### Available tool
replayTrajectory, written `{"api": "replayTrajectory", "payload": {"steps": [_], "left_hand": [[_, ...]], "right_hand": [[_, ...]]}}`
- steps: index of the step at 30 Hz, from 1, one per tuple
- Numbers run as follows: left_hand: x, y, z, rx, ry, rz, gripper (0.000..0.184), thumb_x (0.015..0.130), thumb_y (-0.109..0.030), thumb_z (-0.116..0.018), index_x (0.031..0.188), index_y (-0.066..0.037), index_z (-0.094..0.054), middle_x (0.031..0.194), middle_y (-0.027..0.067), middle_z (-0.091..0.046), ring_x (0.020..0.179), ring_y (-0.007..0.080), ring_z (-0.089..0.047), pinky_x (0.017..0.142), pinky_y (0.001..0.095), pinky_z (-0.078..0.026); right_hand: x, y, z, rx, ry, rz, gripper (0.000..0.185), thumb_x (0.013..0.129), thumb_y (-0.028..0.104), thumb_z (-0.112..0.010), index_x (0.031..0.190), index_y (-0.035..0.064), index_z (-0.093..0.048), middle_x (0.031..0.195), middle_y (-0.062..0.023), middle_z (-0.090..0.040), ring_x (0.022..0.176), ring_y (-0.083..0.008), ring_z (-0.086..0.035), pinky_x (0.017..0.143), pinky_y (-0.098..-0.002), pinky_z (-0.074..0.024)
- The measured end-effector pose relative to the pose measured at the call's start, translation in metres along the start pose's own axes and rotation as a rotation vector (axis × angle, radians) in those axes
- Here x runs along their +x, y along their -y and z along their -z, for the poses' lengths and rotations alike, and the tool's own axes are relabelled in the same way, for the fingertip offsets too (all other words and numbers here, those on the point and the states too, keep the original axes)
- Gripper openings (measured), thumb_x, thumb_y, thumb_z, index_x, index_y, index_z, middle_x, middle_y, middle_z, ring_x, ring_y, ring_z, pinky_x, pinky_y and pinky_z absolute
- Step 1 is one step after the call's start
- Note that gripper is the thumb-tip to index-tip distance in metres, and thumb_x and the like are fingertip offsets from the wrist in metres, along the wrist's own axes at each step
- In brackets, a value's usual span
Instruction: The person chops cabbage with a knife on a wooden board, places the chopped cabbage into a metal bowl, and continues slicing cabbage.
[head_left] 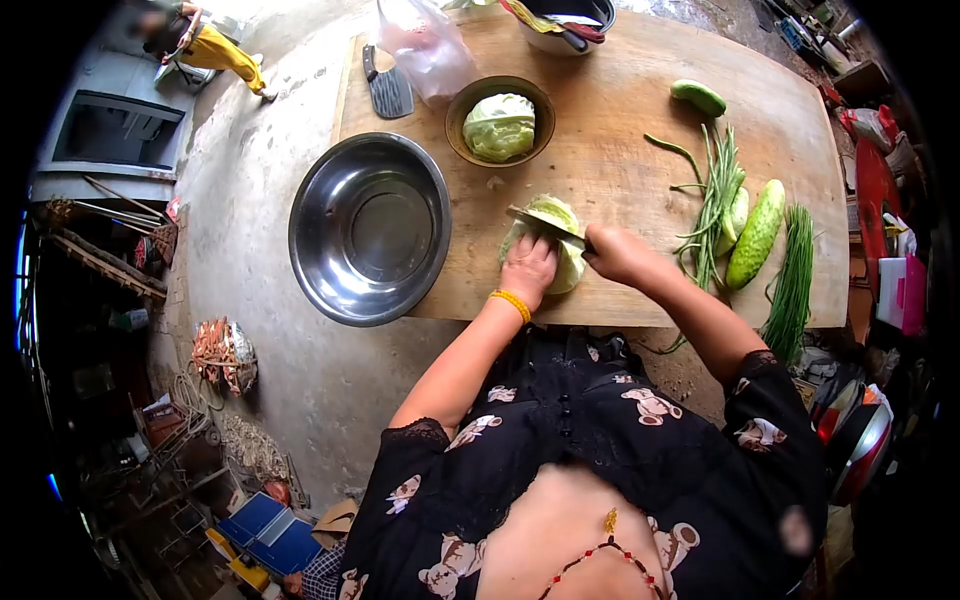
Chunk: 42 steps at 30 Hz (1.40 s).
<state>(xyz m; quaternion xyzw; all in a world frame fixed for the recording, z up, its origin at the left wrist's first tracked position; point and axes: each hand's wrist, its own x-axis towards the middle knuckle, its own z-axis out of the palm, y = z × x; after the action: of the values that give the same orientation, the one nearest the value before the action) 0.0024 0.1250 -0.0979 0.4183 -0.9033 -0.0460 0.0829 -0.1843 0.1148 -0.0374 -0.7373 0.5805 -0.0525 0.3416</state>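
My right hand (622,256) is closed round the handle of a kitchen knife (545,226), whose blade lies across a pale green cabbage (568,268) near the table's front edge. Pressed onto the same cabbage, my left hand (530,268) holds it just in front of the blade; its fingertips are partly hidden. Behind them, a brown bowl (455,135) contains another piece of cabbage (499,127). To the left stands a large steel basin (310,270), with nothing seen in it, reaching over the table's left edge.
On the wooden table (610,130), a cleaver (388,92) lies beside a plastic bag (425,45). A white pot (562,42) stands at the back. Long beans (715,200), cucumbers (757,235) and thin green stalks (792,280) lie at the right. Another person (210,48) is far left.
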Motion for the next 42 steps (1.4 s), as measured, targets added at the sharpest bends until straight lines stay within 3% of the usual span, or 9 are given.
{"api": "replayTrajectory", "payload": {"steps": [4,7,13,16,17,21,24,30,42], "left_hand": [[0.0,0.004,-0.001,0.082,-0.104,-0.064,0.04,0.068,-0.015,-0.055,0.107,-0.006,-0.052,0.114,0.0082,-0.047,0.108,0.0261,-0.041,0.094,0.0376,-0.033],[-0.002,0.002,-0.002,0.083,-0.024,-0.045,0.058,0.058,-0.019,-0.067,0.112,-0.007,-0.049,0.119,0.0077,-0.042,0.113,0.0258,-0.037,0.097,0.0377,-0.029],[-0.002,0.002,0.001,0.027,0.04,-0.043,0.069,0.054,-0.019,-0.071,0.117,-0.008,-0.044,0.119,0.0086,-0.04,0.112,0.0278,-0.036,0.098,0.0393,-0.029],[-0.004,0.003,-0.002,0.044,-0.032,-0.086,0.068,0.056,-0.019,-0.07,0.118,-0.017,-0.044,0.117,0.0084,-0.04,0.111,0.0287,-0.036,0.097,0.0433,-0.028],[-0.007,0.003,-0.006,0.087,-0.11,-0.134,0.067,0.057,-0.021,-0.069,0.118,-0.029,-0.044,0.116,0.0075,-0.04,0.109,0.0289,-0.036,0.095,0.0476,-0.028],[-0.007,0.008,-0.008,0.173,-0.12,-0.197,0.058,0.062,-0.023,-0.066,0.114,-0.037,-0.047,0.117,0.0048,-0.039,0.109,0.0281,-0.037,0.094,0.0489,-0.028],[-0.006,0.005,0.008,0.165,0.06,-0.173,0.047,0.068,-0.023,-0.062,0.111,-0.037,-0.05,0.118,0.0049,-0.038,0.112,0.0286,-0.034,0.091,0.0543,-0.028],[-0.009,0.002,0.002,0.192,0.043,-0.154,0.041,0.069,-0.026,-0.061,0.107,-0.036,-0.052,0.12,0.0053,-0.036,0.113,0.0298,-0.032,0.091,0.0556,-0.028],[-0.01,-0.002,0.008,0.161,0.053,-0.115,0.036,0.07,-0.019,-0.055,0.103,-0.033,-0.054,0.121,0.0068,-0.039,0.113,0.0296,-0.034,0.09,0.0528,-0.028]], "right_hand": [[0.016,-0.007,-0.027,-0.013,-0.008,-0.076,0.023,0.076,0.021,-0.057,0.085,0.0008,-0.052,0.08,-0.0228,-0.058,0.079,-0.038,-0.056,0.065,-0.0443,-0.0448],[0.012,-0.017,-0.038,-0.057,-0.035,-0.096,0.024,0.076,0.022,-0.057,0.087,0.0018,-0.05,0.081,-0.022,-0.058,0.078,-0.0381,-0.056,0.065,-0.0445,-0.0449],[0.009,-0.022,-0.046,0.011,-0.099,-0.028,0.023,0.075,0.021,-0.057,0.088,0.0026,-0.051,0.081,-0.0209,-0.059,0.077,-0.0377,-0.057,0.065,-0.0447,-0.046],[0.01,-0.026,-0.051,0.032,-0.129,0.001,0.021,0.077,0.02,-0.054,0.086,0.0019,-0.047,0.08,-0.0219,-0.058,0.078,-0.0385,-0.056,0.064,-0.0457,-0.0446],[0.012,-0.027,-0.052,0.024,-0.119,-0.008,0.022,0.076,0.02,-0.055,0.086,0.0015,-0.047,0.08,-0.0219,-0.058,0.077,-0.0388,-0.056,0.064,-0.0457,-0.0445],[0.018,-0.02,-0.033,0.034,0.006,-0.044,0.025,0.073,0.018,-0.058,0.089,-0.0008,-0.055,0.083,-0.0229,-0.059,0.08,-0.0356,-0.058,0.066,-0.0418,-0.0467],[0.032,-0.036,-0.025,0.118,0.071,0.159,0.023,0.071,0.015,-0.058,0.083,-0.0046,-0.058,0.079,-0.0243,-0.059,0.075,-0.0352,-0.058,0.064,-0.0391,-0.0466],[0.007,-0.033,-0.038,0.012,-0.023,0.014,0.027,0.077,0.022,-0.055,0.095,0.0042,-0.048,0.083,-0.0222,-0.058,0.079,-0.0381,-0.056,0.065,-0.044,-0.0444],[-0.015,-0.043,-0.019,0.321,-0.28,-0.025,0.022,0.074,0.018,-0.061,0.083,-0.0002,-0.051,0.079,-0.0224,-0.057,0.075,-0.0385,-0.055,0.064,-0.0415,-0.0432]]}}
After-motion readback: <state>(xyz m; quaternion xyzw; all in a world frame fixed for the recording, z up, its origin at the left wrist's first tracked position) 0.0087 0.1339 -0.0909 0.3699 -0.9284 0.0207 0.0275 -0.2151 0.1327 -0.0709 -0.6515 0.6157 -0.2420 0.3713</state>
